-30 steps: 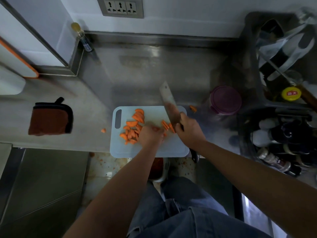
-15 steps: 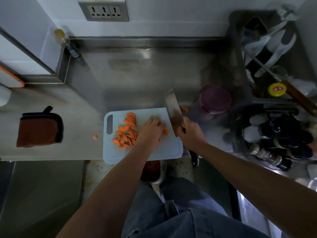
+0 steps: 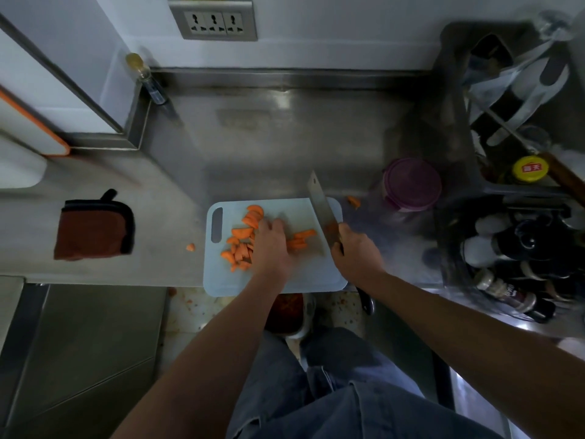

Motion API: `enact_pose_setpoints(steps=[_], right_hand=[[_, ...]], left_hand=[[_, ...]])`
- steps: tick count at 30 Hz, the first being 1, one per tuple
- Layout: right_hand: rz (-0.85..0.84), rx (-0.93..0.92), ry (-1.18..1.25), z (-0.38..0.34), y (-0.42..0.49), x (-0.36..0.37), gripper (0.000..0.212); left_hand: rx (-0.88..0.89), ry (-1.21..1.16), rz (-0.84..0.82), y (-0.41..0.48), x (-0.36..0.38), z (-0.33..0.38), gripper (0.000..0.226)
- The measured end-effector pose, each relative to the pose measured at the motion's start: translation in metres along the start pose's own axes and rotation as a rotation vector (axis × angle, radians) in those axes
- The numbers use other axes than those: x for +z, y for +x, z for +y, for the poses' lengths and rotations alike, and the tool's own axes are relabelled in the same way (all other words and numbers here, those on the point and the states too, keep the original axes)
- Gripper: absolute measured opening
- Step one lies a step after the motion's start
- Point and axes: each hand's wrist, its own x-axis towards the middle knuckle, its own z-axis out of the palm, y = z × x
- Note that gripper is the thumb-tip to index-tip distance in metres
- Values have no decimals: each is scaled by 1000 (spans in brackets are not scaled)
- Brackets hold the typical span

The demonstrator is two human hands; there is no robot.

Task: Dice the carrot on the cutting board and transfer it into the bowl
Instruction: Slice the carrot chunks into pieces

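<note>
Your right grip (image 3: pixel 354 256) is curled tight round the handle of the cleaver (image 3: pixel 320 205), and the dark end of the handle pokes out behind your wrist, past the near edge of the tabletop (image 3: pixel 269 137). The blade runs away from you along the right side of the pale cutting board (image 3: pixel 285 280), its far corner reaching beyond the board's back edge. Whether the cutting edge touches the board cannot be told from this view. Your left grip (image 3: pixel 272 245) lies palm down in the middle of the board, fingers fairly straight and laid over the carrot, pinching nothing. It is blurred, so finer detail is lost. The carrot is all in pieces. A heap of half-moon slices (image 3: pixel 242 240) sits just left of that grip, toward the board's handle slot. A few carrot strips (image 3: pixel 302 240) lie between your left grip and the blade, apart from the steel. One stray bit (image 3: pixel 190 247) rests on the tabletop left of the board, and a second bit (image 3: pixel 354 201) lies just off its far right corner. Near that one stands a purple-lidded tub (image 3: pixel 411 185). A brown pot holder (image 3: pixel 95 229) lies well to the left, and a rack of bottles (image 3: pixel 522 248) crowds the right end
</note>
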Motion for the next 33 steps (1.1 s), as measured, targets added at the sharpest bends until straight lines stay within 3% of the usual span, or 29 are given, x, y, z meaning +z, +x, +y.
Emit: enact_pose_setpoints(steps=[7,14,20,33], right_hand=[[-42,-61,-9,-10,-2,10,8],[-44,-32,3,-5,-3,7,7],[-41,-59,17,-8,-1,6,6],[-141,-70,-74,-25,3,4,4]], left_hand=[[-120,-251,-2,-2,11,14,43],[-23,-156,6,-6,9,11,46],[23,-87,22,-3,10,15,27],[21,-97,51,0,9,16,14]])
